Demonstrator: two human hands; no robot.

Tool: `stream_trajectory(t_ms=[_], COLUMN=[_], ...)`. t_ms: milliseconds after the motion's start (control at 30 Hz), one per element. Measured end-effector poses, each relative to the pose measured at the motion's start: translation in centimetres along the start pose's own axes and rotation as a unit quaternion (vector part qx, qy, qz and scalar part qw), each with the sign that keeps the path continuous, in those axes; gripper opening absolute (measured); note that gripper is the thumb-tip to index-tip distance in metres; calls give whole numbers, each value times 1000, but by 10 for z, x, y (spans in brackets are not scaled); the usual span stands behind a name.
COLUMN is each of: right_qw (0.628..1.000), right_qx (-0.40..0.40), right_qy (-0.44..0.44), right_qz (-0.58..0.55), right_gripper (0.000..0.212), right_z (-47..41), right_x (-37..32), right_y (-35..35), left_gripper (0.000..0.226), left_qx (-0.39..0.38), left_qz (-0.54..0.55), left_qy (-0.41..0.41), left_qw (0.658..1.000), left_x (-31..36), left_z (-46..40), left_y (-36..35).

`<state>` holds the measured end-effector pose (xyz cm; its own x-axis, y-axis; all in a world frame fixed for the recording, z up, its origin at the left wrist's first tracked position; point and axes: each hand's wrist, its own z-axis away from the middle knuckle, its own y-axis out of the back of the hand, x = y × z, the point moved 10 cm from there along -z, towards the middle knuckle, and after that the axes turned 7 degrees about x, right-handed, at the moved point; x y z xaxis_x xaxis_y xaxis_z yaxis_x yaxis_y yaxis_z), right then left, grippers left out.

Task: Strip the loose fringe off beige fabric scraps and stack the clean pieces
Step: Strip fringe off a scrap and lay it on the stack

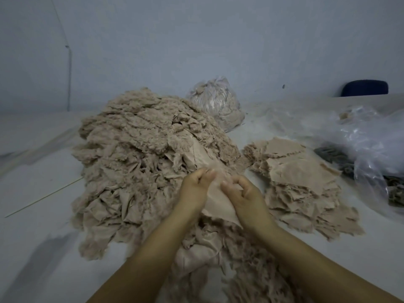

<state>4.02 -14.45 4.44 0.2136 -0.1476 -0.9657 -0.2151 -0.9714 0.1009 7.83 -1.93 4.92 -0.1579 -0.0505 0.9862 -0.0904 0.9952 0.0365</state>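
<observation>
A beige fabric scrap (216,204) hangs between my two hands, just above the near edge of a big heap of fringed beige scraps (140,162). My left hand (195,189) pinches the scrap's upper left edge. My right hand (244,195) grips its upper right edge, fingers curled. A blurred wisp of fringe shows between my fingertips. To the right lies a flatter stack of beige pieces (299,178). More loose scraps and fringe (229,259) lie under my forearms.
A tied clear bag of beige material (218,101) stands behind the heap. Crumpled clear plastic (371,138) with dark grey fabric (334,156) under it fills the right side. A dark blue chair back (365,87) stands at the far right. The white table (35,215) shows at the left.
</observation>
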Motion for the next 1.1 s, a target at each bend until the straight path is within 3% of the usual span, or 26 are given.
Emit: stream_trajectory(t_ms=[100, 200, 267, 333, 433, 500, 567, 600, 633, 700, 767, 833, 967, 1100], right_qw=[999, 999, 998, 994, 980, 965, 965, 964, 962, 962, 978, 984, 955, 970], right_qx=[-5, 26, -5, -58, -134, -151, -155, -168, -186, -206, -136, -73, -43, 61], right_qy=[-27, -26, -30, -42, -124, -151, -171, -184, -193, -168, -139, -165, -191, -153], right_qz=[-21, 19, 62, 79, -76, -156, -124, -91, -45, 60, 79, -9, -224, -182], right_gripper=[12, 14, 13, 6, 35, 30, 6, 3, 5, 30, 66, 82, 39, 16], right_z=[4, 8, 14, 21, 25, 26, 33, 39, 44, 41, 20, 4, -13, -42], right_x=[11, 19, 25, 26, 28, 28, 40, 49, 57, 58, 49, 40, 30, 22], right_y=[10, 32, 37, 28, 6, -1, 3, 5, 7, 17, 37, 52, 56, 102], left_gripper=[35, 16, 15, 20, 21, 21, 20, 21, 20, 18, 20, 20, 20, 27], left_qx=[-12, 21, 25, -27, -112, -107, -36, -1, 15, -15, -71, -118, -136, -105], left_qz=[-14, 21, 28, 13, -2, -6, 14, 33, 41, 7, -16, 2, 36, -34], left_qy=[22, 58, 34, 11, 19, 20, 20, 23, 26, 30, 36, 45, 46, 7], left_qw=[1000, 998, 999, 999, 993, 994, 999, 999, 999, 999, 997, 992, 989, 994], left_x=[-4, -2, 11, 22, 22, 22, 29, 33, 36, 38, 35, 32, 32, 31], left_z=[-5, -14, -24, -22, -5, -5, -16, -23, -28, -32, -26, -18, -15, -23], left_y=[-4, 2, 6, -7, -43, -49, -34, -23, -15, -19, -39, -61, -77, -65])
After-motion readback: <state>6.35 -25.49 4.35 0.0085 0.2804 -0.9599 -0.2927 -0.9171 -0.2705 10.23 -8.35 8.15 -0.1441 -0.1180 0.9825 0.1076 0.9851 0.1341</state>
